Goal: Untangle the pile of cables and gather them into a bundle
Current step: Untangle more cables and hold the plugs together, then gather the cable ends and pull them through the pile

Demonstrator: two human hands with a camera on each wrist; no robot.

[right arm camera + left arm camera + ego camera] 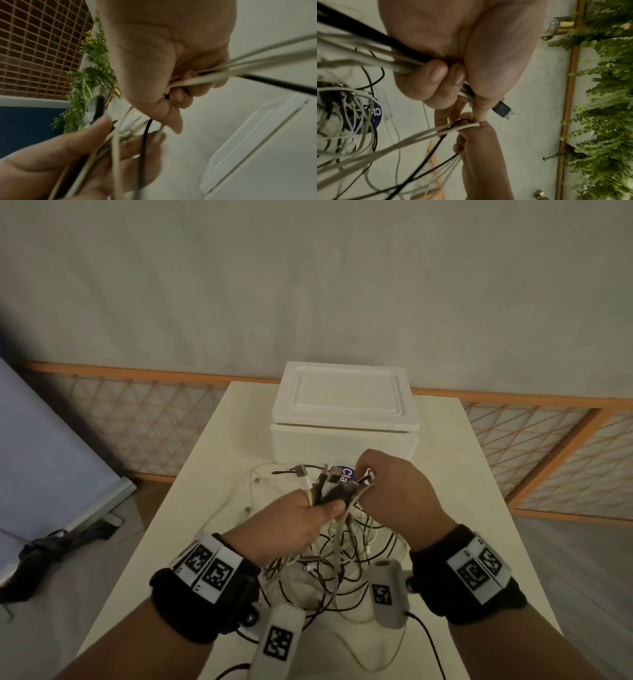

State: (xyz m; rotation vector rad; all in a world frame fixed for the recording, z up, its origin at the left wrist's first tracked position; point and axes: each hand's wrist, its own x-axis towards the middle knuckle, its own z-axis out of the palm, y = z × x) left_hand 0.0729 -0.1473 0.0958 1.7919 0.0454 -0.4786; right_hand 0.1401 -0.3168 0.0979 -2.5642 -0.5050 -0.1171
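Left hand: fingers curled tight round a bunch of cable ends, plugs sticking out above the fist (one black USB plug showed past the thumb in the left wrist view).
Right hand: closed on several white cables and a black one, held just beside the left hand, fingertips nearly touching it.
Cables: black and white mix, hung from both hands in tangled loops down onto the table; a few loose strands lay to the left of the pile.
White box: lid on, stood on the table just behind the hands.
Blue label: partly hidden behind the plugs, text cut off.
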